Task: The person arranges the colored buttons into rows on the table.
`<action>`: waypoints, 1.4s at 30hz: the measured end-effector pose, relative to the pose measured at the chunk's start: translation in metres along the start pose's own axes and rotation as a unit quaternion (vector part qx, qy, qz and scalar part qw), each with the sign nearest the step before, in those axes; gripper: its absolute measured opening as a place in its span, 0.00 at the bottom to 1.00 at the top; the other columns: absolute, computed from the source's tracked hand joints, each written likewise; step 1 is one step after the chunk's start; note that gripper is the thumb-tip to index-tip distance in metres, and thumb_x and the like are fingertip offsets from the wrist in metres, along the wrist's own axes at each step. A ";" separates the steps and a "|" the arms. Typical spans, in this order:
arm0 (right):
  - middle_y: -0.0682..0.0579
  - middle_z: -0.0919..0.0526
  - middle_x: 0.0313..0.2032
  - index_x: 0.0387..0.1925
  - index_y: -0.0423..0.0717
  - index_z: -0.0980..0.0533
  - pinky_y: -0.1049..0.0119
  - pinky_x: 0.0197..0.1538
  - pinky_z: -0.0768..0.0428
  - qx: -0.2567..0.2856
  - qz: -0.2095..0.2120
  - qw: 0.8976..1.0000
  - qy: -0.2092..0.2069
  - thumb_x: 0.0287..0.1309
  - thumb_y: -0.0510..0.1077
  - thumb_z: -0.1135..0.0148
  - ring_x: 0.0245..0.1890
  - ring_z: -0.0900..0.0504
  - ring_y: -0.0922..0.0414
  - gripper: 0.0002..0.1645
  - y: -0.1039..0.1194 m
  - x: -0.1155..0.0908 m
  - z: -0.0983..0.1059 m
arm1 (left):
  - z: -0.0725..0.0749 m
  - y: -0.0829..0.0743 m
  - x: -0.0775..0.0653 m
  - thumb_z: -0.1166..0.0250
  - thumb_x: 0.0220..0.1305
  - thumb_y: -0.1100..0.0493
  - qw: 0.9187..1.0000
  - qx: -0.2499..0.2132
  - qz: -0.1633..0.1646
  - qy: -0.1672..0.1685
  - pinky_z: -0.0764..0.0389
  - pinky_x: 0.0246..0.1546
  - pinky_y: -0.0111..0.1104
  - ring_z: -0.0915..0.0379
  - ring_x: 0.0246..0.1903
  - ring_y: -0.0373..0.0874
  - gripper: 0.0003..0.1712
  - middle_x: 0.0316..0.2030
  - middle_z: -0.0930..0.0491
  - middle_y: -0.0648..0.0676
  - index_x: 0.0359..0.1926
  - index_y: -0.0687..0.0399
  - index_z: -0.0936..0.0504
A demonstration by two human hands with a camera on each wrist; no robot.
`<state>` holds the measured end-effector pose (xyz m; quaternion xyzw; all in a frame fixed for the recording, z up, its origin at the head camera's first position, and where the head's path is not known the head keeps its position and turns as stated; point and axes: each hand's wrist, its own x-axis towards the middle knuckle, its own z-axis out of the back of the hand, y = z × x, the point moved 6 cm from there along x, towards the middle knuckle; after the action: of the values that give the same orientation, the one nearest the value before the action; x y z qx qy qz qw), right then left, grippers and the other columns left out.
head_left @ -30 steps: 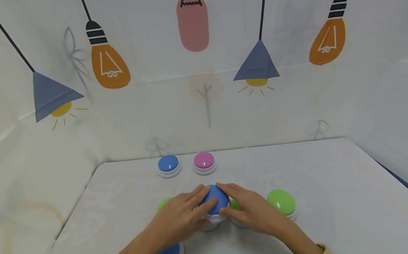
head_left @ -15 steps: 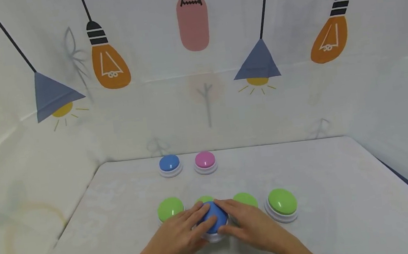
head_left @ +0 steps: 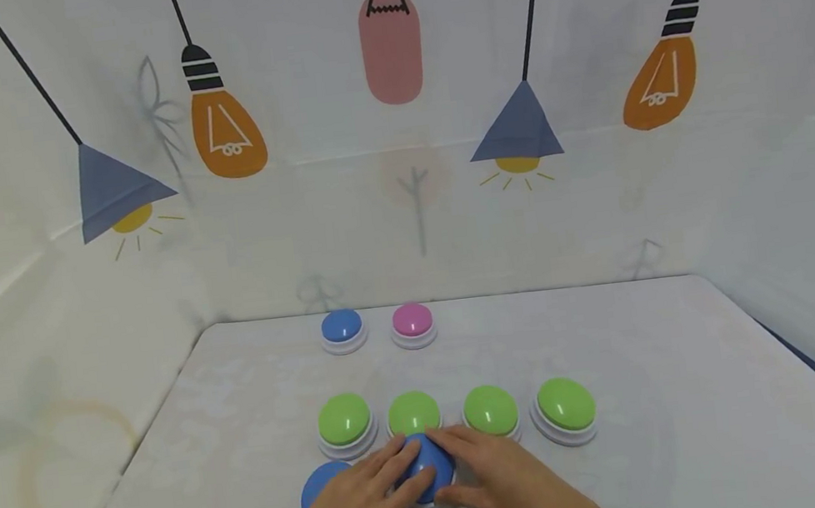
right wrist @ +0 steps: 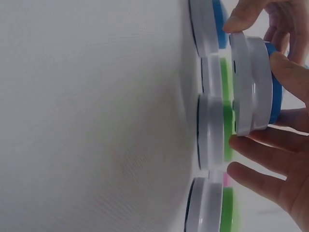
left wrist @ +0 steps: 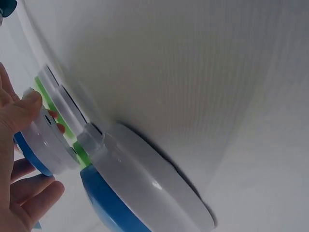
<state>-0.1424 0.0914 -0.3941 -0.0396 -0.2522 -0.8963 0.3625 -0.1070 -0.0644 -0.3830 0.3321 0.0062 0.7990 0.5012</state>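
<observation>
One blue button sits at the held button's nine o'clock, then the left hand grips that held button above the tabletop, towards six o'clock, and the right hand clasps its three o'clock side, I'd guess for steadiness, the dome glossy blue over a white base.

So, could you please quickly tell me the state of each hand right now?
Left hand: holding one side of a white-based blue button.
Right hand: holding the other side of that same button.
</observation>
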 end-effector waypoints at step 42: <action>0.54 0.23 0.61 0.70 0.48 0.33 0.62 0.59 0.21 -0.021 0.003 0.997 0.077 0.60 0.59 0.33 0.58 0.23 0.60 0.41 0.005 -0.004 -0.025 | -0.005 -0.006 -0.008 0.26 0.53 0.40 0.997 -0.025 -0.021 0.074 0.16 0.43 0.31 0.19 0.50 0.44 0.28 0.52 0.18 0.50 0.52 0.44 0.20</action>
<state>-0.1338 0.0787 -0.4146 0.0215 -0.2045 -0.9006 0.3830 -0.1025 -0.0659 -0.3927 0.2592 0.0309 0.8106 0.5243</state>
